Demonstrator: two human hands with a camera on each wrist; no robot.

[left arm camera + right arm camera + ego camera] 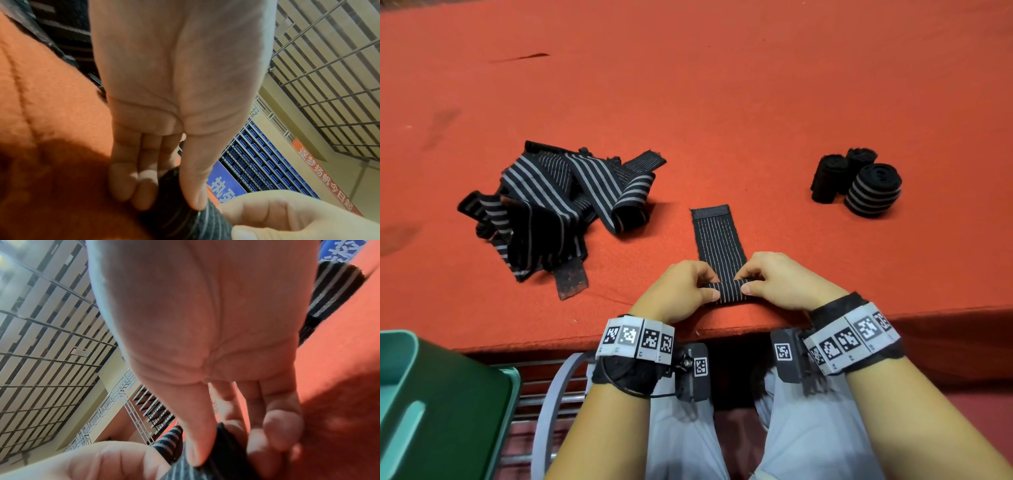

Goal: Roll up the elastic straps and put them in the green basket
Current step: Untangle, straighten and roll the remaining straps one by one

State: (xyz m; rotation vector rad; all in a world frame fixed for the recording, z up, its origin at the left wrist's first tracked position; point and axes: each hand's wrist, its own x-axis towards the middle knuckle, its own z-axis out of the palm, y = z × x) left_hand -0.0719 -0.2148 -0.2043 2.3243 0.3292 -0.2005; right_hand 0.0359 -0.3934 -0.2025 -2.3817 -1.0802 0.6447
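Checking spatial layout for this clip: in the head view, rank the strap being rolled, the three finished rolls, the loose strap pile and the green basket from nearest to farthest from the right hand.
1. Strap being rolled: pinched by the right hand.
2. Finished rolls: far right.
3. Loose strap pile: left.
4. Green basket: lower left, off the table.

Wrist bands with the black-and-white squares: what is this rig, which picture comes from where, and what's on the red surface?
No robot here: a person wears marker bands and small cameras on both wrists, plus a head camera. The big picture looks down from the head; the other two look along each palm toward the fingers.

The left hand and right hand each pinch one end of a black elastic strap with thin grey stripes, partly rolled at the near edge of the red felt-covered table.

To the left lies a loose pile of black and grey striped straps; to the right stand three finished black rolls. The green plastic basket sits below the table, lower left.
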